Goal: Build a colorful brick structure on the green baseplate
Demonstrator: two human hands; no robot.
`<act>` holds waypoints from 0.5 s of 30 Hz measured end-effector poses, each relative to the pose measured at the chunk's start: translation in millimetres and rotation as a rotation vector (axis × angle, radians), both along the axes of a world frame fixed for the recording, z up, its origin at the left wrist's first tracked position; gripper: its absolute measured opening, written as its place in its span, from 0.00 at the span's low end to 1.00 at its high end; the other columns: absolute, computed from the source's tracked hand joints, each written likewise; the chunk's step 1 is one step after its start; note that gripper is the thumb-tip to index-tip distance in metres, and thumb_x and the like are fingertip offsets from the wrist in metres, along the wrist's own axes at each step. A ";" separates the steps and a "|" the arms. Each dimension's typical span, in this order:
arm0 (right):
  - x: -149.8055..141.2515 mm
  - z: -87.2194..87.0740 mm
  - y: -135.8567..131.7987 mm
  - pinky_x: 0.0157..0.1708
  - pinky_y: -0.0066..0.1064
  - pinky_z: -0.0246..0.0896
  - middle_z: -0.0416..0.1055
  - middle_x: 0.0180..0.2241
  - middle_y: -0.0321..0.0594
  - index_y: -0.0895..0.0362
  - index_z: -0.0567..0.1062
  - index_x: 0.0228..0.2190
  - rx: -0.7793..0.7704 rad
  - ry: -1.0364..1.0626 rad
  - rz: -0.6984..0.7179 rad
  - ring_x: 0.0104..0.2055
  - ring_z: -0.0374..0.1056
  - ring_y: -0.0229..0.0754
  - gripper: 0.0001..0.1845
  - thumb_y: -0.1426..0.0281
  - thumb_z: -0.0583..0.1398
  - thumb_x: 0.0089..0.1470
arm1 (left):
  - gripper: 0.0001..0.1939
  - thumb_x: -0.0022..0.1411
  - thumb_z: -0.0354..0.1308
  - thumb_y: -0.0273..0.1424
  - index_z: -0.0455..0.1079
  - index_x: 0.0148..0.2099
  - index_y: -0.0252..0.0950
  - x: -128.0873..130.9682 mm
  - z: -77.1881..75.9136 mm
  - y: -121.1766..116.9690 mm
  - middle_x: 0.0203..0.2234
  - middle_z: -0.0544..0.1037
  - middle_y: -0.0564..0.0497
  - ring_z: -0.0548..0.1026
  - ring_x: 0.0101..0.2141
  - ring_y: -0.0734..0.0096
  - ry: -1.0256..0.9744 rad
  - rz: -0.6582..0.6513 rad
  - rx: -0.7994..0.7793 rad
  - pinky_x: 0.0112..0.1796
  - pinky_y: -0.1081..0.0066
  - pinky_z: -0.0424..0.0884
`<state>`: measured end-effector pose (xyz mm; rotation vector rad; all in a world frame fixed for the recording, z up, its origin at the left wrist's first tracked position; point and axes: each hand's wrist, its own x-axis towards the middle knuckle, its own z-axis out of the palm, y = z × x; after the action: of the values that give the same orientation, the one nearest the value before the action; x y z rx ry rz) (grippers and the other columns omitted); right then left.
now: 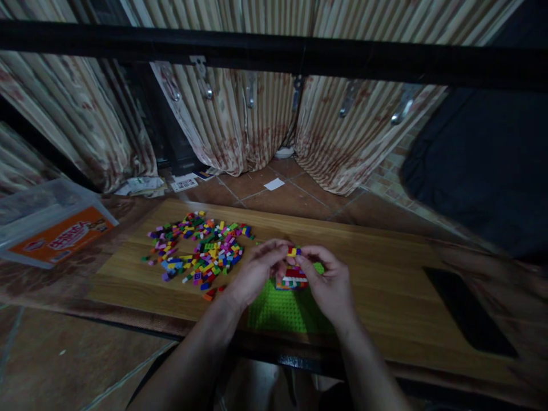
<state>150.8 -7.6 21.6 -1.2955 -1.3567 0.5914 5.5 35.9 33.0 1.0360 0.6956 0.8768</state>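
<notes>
Above a green baseplate [282, 311], my left hand [259, 271] and my right hand [327, 279] meet around a small group of joined toy bricks [293, 251] in red, yellow and blue-purple. Fingers of both hands close on it, the left from its left side, the right from its right. Below the fingers, a low stack of coloured bricks [291, 278], with red, white and mixed layers, stands on the baseplate. Part of that stack is hidden by my hands. To the left of my left hand lies a loose pile of many-coloured bricks [214, 251] on the wooden board.
The wooden board [385, 274] spans the width in front of me. A clear plastic box [55, 222] with an orange label stands at its left end. A dark flat slab [471, 311] lies at the right. A black bar [274, 51] crosses above, with curtains [257, 120] behind.
</notes>
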 end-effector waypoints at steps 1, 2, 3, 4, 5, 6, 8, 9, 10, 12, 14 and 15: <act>-0.6 0.3 0.3 0.38 0.31 0.63 0.74 0.31 0.36 0.54 0.75 0.33 -0.007 0.030 0.001 0.34 0.69 0.39 0.04 0.67 0.61 0.54 | 0.17 0.53 0.62 0.41 0.70 0.38 0.32 -0.2 -0.7 0.1 0.23 0.70 0.54 0.64 0.20 0.80 0.010 -0.004 0.041 0.22 0.76 0.60; -1.3 0.6 0.5 0.37 0.31 0.63 0.74 0.31 0.36 0.54 0.75 0.32 -0.012 0.053 0.007 0.34 0.69 0.39 0.04 0.67 0.61 0.54 | 0.15 0.53 0.63 0.39 0.70 0.37 0.32 -0.1 -1.6 0.2 0.24 0.70 0.55 0.64 0.20 0.81 0.030 -0.003 0.081 0.23 0.76 0.61; -1.8 0.8 0.8 0.36 0.30 0.63 0.74 0.30 0.36 0.54 0.75 0.32 -0.017 0.069 0.015 0.33 0.69 0.38 0.05 0.67 0.61 0.54 | 0.13 0.53 0.63 0.37 0.70 0.36 0.32 0.2 -2.5 0.4 0.23 0.70 0.55 0.63 0.20 0.81 0.059 0.003 0.117 0.23 0.76 0.61; -2.1 0.7 1.0 0.36 0.30 0.63 0.74 0.30 0.36 0.55 0.75 0.31 -0.021 0.078 0.024 0.33 0.69 0.38 0.05 0.67 0.61 0.54 | 0.12 0.55 0.62 0.37 0.69 0.35 0.32 0.6 -3.5 0.5 0.23 0.69 0.55 0.63 0.20 0.81 0.089 0.014 0.147 0.24 0.76 0.61; -2.1 0.5 1.1 0.36 0.30 0.64 0.74 0.30 0.36 0.55 0.75 0.31 -0.024 0.081 0.030 0.33 0.69 0.38 0.05 0.66 0.61 0.54 | 0.12 0.56 0.61 0.37 0.69 0.34 0.32 0.9 -4.4 0.5 0.23 0.69 0.55 0.63 0.21 0.81 0.116 0.026 0.173 0.24 0.76 0.61; -1.7 0.0 1.2 0.36 0.30 0.64 0.74 0.30 0.36 0.55 0.75 0.32 -0.029 0.080 0.033 0.33 0.69 0.39 0.05 0.66 0.61 0.53 | 0.11 0.57 0.60 0.37 0.69 0.34 0.32 1.2 -5.2 0.3 0.23 0.69 0.55 0.63 0.21 0.80 0.142 0.034 0.202 0.25 0.76 0.61; -0.2 -1.2 1.3 0.37 0.31 0.64 0.75 0.32 0.37 0.54 0.76 0.34 -0.034 0.068 0.028 0.35 0.70 0.39 0.07 0.65 0.61 0.53 | 0.10 0.59 0.58 0.35 0.68 0.34 0.33 1.4 -6.3 -0.7 0.24 0.69 0.55 0.65 0.24 0.78 0.200 0.033 0.279 0.27 0.76 0.62; 0.8 -1.8 1.3 0.37 0.31 0.64 0.75 0.33 0.37 0.54 0.77 0.35 -0.036 0.056 0.027 0.35 0.70 0.40 0.07 0.65 0.61 0.53 | 0.09 0.59 0.57 0.35 0.68 0.34 0.33 1.5 -6.6 -1.6 0.25 0.69 0.55 0.65 0.26 0.77 0.230 0.029 0.320 0.28 0.76 0.62; 1.7 -2.3 1.4 0.37 0.32 0.65 0.75 0.33 0.37 0.54 0.77 0.35 -0.038 0.045 0.029 0.35 0.70 0.40 0.08 0.65 0.61 0.53 | 0.08 0.60 0.56 0.34 0.68 0.34 0.33 1.6 -6.9 -2.6 0.25 0.69 0.54 0.66 0.27 0.76 0.256 0.027 0.354 0.30 0.76 0.63; 3.3 -2.7 1.6 0.37 0.32 0.65 0.75 0.32 0.37 0.53 0.78 0.33 -0.040 0.032 0.035 0.35 0.70 0.40 0.07 0.65 0.61 0.53 | 0.08 0.61 0.55 0.34 0.67 0.35 0.34 2.2 -7.3 -4.6 0.26 0.69 0.54 0.67 0.29 0.75 0.292 0.031 0.389 0.32 0.75 0.63; 3.9 -2.7 1.7 0.37 0.32 0.65 0.76 0.31 0.37 0.53 0.78 0.33 -0.045 0.045 0.040 0.34 0.70 0.40 0.07 0.65 0.61 0.53 | 0.08 0.61 0.55 0.35 0.67 0.35 0.34 3.2 -7.5 -5.7 0.26 0.69 0.54 0.66 0.28 0.75 0.294 0.066 0.389 0.31 0.75 0.63; 3.8 -2.6 1.8 0.37 0.32 0.65 0.76 0.31 0.37 0.53 0.78 0.33 -0.048 0.057 0.042 0.34 0.70 0.40 0.07 0.64 0.61 0.53 | 0.09 0.61 0.55 0.35 0.67 0.35 0.34 3.8 -7.5 -5.7 0.25 0.68 0.55 0.66 0.28 0.75 0.286 0.092 0.388 0.31 0.76 0.63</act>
<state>154.6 -5.8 18.9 -1.2815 -1.3324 0.6884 9.3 30.1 25.6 1.5063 0.8360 0.9759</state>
